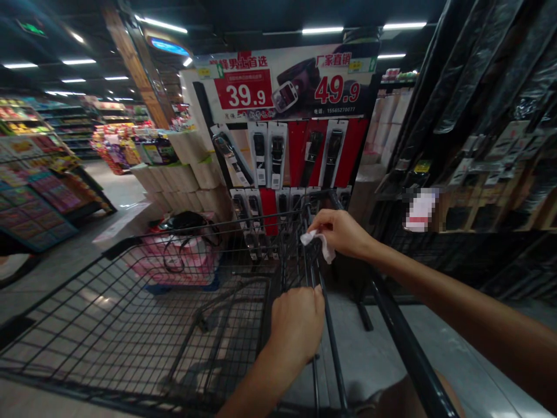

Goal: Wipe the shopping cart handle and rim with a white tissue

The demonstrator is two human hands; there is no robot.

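A black wire shopping cart (108,325) stands in front of me, its basket stretching to the left. My left hand (298,319) is closed around a thin bar at the cart's near end, knuckles up. Farther along the same end, my right hand (342,231) pinches a crumpled white tissue (327,248), which hangs against the cart's upper bars. The thick black push handle (404,337) runs below my right forearm, apart from both hands.
Past the cart is a display of packaged belts (276,154) under a price sign (287,87). Pink packages (187,261) and stacked paper rolls (191,174) stand to its left. Plastic-wrapped goods hang on a rack (474,174) at the right. A wooden post (137,69) rises behind.
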